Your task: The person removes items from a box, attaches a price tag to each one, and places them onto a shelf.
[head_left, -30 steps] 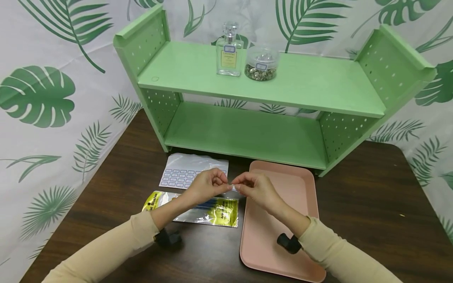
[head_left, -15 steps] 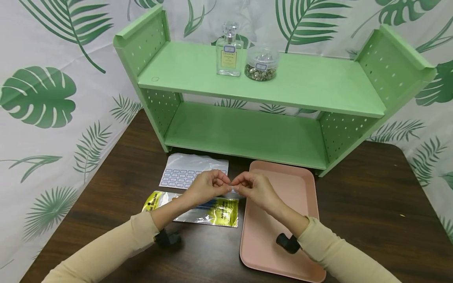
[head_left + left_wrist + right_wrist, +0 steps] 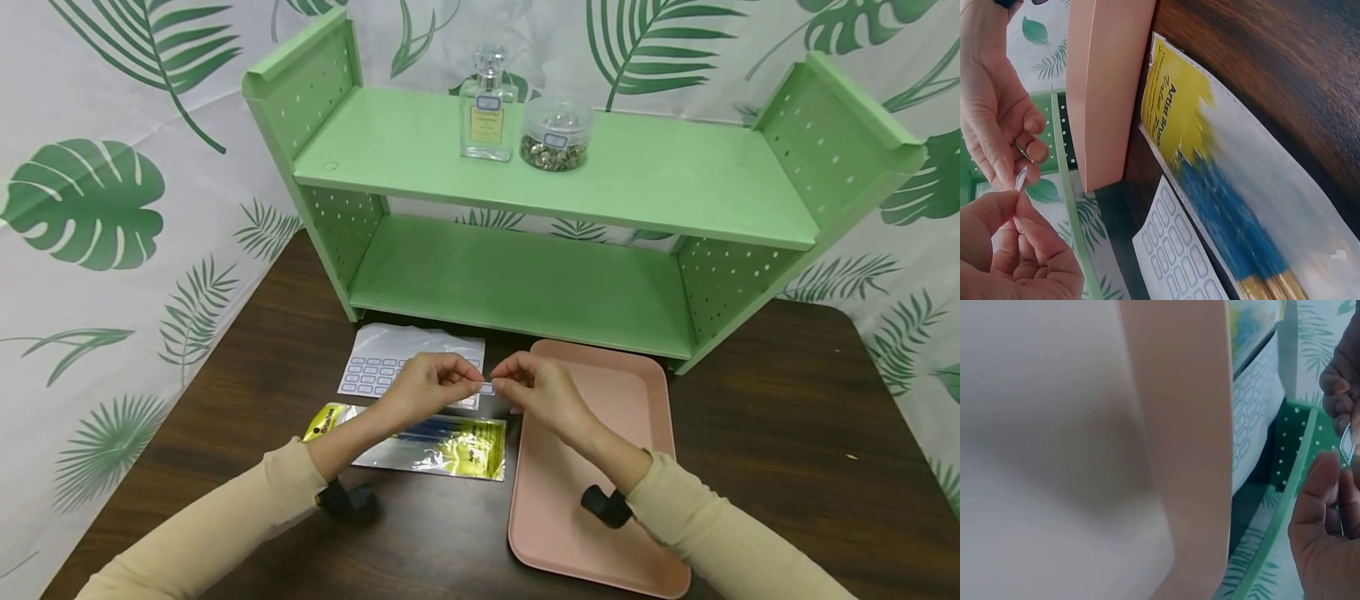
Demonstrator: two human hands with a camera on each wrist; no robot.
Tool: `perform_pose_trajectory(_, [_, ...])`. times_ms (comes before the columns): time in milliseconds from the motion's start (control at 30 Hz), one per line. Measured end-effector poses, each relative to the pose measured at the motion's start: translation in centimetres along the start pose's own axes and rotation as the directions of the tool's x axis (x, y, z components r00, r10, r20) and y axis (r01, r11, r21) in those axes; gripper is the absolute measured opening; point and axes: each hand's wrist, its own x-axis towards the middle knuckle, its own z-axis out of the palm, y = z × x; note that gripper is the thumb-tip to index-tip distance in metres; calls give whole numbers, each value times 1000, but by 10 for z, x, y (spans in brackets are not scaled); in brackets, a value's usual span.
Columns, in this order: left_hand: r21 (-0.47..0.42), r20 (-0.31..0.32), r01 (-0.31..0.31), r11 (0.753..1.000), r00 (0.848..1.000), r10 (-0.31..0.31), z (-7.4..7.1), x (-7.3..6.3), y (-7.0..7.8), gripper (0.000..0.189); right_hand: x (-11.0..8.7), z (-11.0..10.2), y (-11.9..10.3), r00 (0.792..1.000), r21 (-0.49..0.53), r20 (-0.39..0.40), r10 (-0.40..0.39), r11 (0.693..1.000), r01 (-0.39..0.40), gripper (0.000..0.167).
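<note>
My left hand [image 3: 433, 382] pinches a small white sticker label [image 3: 1021, 180] with a blue outline between thumb and forefinger, and the label sticks out past the fingertips. My right hand [image 3: 543, 390] has its thumb and forefinger at the label's other end, its remaining fingers curled. Both hands hover above the table. Behind the left hand lies a sheet of matching labels [image 3: 373, 367], partly covered by that hand. Closer to me is a clear packet of artist brushes [image 3: 1216, 206] with a yellow print, crossed by the left forearm.
A pink tray [image 3: 600, 550] sits under the right forearm. Behind stands a green two-tier shelf [image 3: 517, 275]; its top bears a labelled perfume bottle [image 3: 486, 125] and a labelled clear round jar [image 3: 553, 154] of small metallic pieces. The dark wooden table [image 3: 795, 450] extends right.
The hands have shifted slightly up and away from me, and the fingertips have drawn a little apart. The label now shows flat between them, its blue outline visible.
</note>
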Motion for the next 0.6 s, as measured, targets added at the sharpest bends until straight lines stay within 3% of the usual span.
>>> perform_pose_trajectory(233, [1, -8, 34, 999, 999, -34, -11, -6, -4, 11, 7, 8, -9, 999, -104, 38, -32, 994, 35, 7])
perform_pose_trajectory(400, [23, 19, 72, 997, 997, -72, -18, -11, -11, 10, 12, 18, -9, 993, -182, 112, -30, 982, 50, 8])
perform_pose_trajectory(600, [160, 67, 111, 981, 990, -123, -21, -16, -20, 10, 16, 31, -5, 981, -264, 189, 31, 964, 20, 7])
